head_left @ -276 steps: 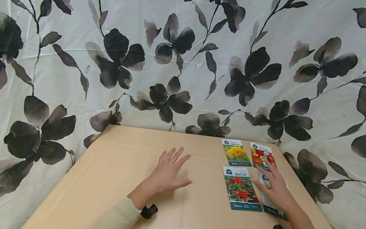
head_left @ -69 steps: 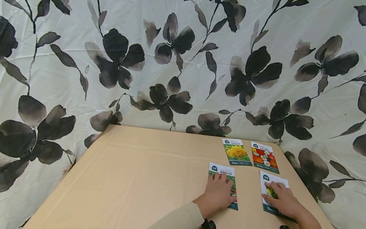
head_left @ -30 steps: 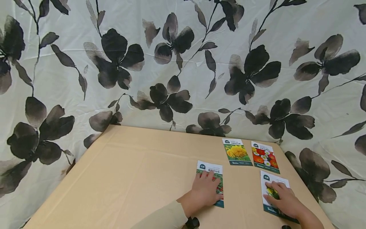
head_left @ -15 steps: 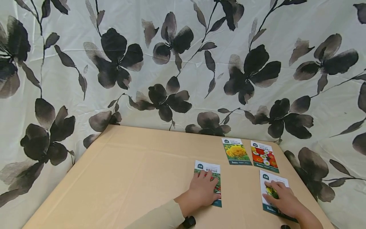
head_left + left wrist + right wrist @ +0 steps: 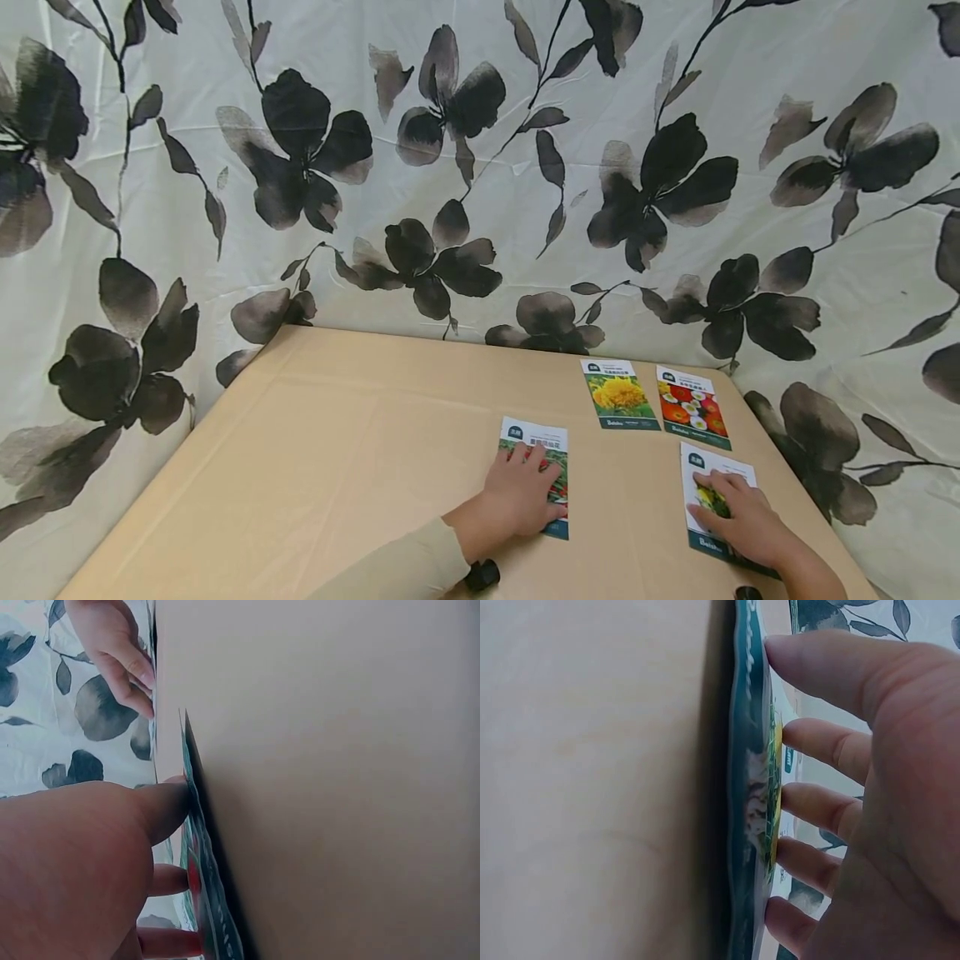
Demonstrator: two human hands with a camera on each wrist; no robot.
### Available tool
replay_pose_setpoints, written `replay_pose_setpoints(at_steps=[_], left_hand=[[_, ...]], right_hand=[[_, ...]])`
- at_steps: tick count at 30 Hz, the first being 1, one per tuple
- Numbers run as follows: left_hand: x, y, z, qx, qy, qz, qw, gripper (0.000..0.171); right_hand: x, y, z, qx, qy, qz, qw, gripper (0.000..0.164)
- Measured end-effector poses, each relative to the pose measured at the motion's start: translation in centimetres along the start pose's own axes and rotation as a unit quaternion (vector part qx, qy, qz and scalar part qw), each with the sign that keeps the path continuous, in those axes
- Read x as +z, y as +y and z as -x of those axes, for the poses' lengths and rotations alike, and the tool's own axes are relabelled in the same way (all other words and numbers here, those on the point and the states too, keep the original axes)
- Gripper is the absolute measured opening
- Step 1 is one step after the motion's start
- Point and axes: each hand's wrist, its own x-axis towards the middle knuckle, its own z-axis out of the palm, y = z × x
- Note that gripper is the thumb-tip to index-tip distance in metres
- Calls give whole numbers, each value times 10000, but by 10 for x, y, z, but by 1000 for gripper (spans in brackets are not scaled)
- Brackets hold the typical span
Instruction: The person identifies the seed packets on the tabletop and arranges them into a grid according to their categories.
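Observation:
In the head view my left hand [image 5: 519,493] rests flat-fingered on a seed packet [image 5: 553,439] with red flowers, covering much of its picture. The left wrist view has that hand's thumb and fingertips touching the face of the same packet [image 5: 215,907], which lies on the tabletop. My right hand [image 5: 742,518] lies over a second seed packet [image 5: 697,500], whose white top and teal lower band show. Seen from the right wrist, the spread fingertips press on the face of this packet [image 5: 741,787], and no finger curls under it.
Behind these lie a yellow-flower seed packet [image 5: 619,395] and a red-and-white-flower one [image 5: 693,408], side by side near the far right corner. The tan tabletop [image 5: 337,442] meets a floral-print cloth [image 5: 540,217] at its back and sides.
My left hand went from beside the red-flower packet onto it, and that packet slid left, away from the right-hand one. Lately it creeps slightly further left. The right hand stays on its packet.

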Motion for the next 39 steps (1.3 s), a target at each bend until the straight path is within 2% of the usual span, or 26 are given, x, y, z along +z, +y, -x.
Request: replay_pose_setpoints(at_steps=[18,39], left_hand=[[-2,-21,11,-68,-147,11,9999,66],[2,-49,28,-68,41,53,10000,64]], right_hand=[[0,0,-1,9,47,20,10000,95],[1,-1,-1,62,21,30,10000,96]])
